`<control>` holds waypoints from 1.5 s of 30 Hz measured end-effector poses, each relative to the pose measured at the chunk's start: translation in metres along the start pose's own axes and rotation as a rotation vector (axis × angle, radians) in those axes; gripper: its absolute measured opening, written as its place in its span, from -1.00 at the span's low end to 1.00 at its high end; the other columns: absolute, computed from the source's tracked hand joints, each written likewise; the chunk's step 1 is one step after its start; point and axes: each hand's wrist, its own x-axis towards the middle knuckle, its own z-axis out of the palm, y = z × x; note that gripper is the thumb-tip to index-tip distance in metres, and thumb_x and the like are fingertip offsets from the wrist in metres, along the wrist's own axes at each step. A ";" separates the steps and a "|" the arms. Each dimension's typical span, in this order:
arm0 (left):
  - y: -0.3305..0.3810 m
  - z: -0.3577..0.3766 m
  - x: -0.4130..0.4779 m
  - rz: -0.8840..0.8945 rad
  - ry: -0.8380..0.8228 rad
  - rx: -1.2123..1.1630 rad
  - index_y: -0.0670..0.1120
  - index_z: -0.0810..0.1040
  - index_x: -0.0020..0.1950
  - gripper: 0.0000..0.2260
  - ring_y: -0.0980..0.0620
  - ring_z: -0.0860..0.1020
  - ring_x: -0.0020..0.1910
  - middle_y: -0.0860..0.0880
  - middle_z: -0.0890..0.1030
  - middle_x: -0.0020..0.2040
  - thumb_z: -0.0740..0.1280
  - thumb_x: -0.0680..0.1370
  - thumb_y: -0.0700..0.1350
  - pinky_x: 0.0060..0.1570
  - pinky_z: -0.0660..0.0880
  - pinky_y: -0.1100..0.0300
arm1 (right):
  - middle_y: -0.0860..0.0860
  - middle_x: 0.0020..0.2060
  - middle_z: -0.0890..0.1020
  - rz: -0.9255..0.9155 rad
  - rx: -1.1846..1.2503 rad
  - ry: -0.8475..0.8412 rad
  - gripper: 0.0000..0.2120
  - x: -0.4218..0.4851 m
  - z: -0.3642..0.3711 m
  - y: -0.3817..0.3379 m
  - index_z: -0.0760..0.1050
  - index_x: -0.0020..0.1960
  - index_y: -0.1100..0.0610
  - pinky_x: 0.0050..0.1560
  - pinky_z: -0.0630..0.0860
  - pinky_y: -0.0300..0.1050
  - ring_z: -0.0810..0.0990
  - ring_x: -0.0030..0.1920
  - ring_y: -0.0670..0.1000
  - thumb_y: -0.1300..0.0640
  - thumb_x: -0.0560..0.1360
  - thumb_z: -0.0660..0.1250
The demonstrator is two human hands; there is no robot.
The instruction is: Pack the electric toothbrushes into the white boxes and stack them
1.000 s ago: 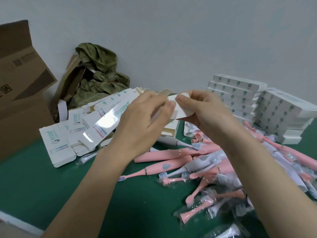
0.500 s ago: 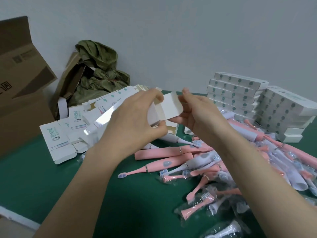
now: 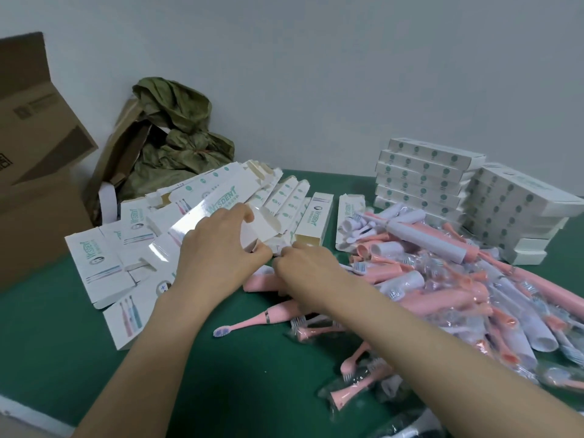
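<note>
The left hand (image 3: 221, 254) grips a glossy white carton (image 3: 202, 216), its dull cardboard flap open, just left of the heap of smooth pink toothbrushes (image 3: 442, 292) in crinkled plastic. The right hand (image 3: 303, 267) curls at the heap's left edge; I cannot tell whether it holds one.

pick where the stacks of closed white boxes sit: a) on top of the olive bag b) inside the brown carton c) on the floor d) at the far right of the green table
d: the stacked white boxes stand on the green table at its far right near the wall, behind the pile of pink toothbrushes.
</note>
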 end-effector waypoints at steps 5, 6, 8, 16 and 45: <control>0.000 0.001 0.002 0.015 -0.018 -0.029 0.06 0.38 0.14 -0.64 -0.03 0.46 -0.03 0.04 0.53 0.02 0.28 0.37 0.08 -0.15 0.40 0.07 | 0.07 -0.12 0.47 0.248 0.164 0.381 -0.86 -0.009 -0.027 0.051 0.42 0.01 0.15 -0.21 0.31 -0.08 0.37 -0.10 0.09 0.09 0.60 0.17; 0.003 0.001 0.003 0.018 -0.017 -0.038 0.06 0.39 0.16 -0.63 -0.02 0.47 0.00 0.05 0.53 0.05 0.29 0.38 0.07 -0.14 0.40 0.08 | 0.03 -0.19 0.43 0.310 0.215 0.481 -0.85 -0.013 -0.035 0.063 0.38 -0.05 0.13 -0.29 0.23 -0.10 0.33 -0.18 0.07 0.05 0.60 0.17; 0.009 0.003 0.007 0.023 0.005 -0.072 0.06 0.41 0.18 -0.63 0.00 0.46 0.03 0.07 0.52 0.09 0.31 0.39 0.06 -0.12 0.38 0.11 | -0.04 -0.27 0.42 0.422 0.428 0.658 -0.82 -0.022 -0.051 0.080 0.31 -0.12 0.10 -0.36 0.22 -0.16 0.38 -0.28 0.06 0.03 0.59 0.18; 0.042 0.016 0.024 0.078 0.036 -0.144 0.11 0.44 0.12 -0.66 0.02 0.45 -0.01 0.10 0.49 0.01 0.33 0.36 0.07 -0.15 0.42 0.10 | 0.11 -0.01 0.61 0.577 1.469 1.089 -0.75 -0.028 -0.066 0.083 0.41 0.15 0.32 0.02 0.59 -0.20 0.65 -0.03 -0.04 0.16 0.57 0.25; 0.060 0.029 0.016 0.136 0.109 -0.249 0.02 0.44 0.23 -0.54 0.01 0.42 0.11 0.05 0.53 0.13 0.38 0.34 0.00 -0.02 0.28 0.18 | 0.17 -0.23 0.65 0.590 0.488 0.068 -0.88 -0.057 -0.033 0.129 0.61 -0.15 0.24 -0.39 0.37 -0.43 0.47 -0.38 -0.02 0.24 0.50 0.30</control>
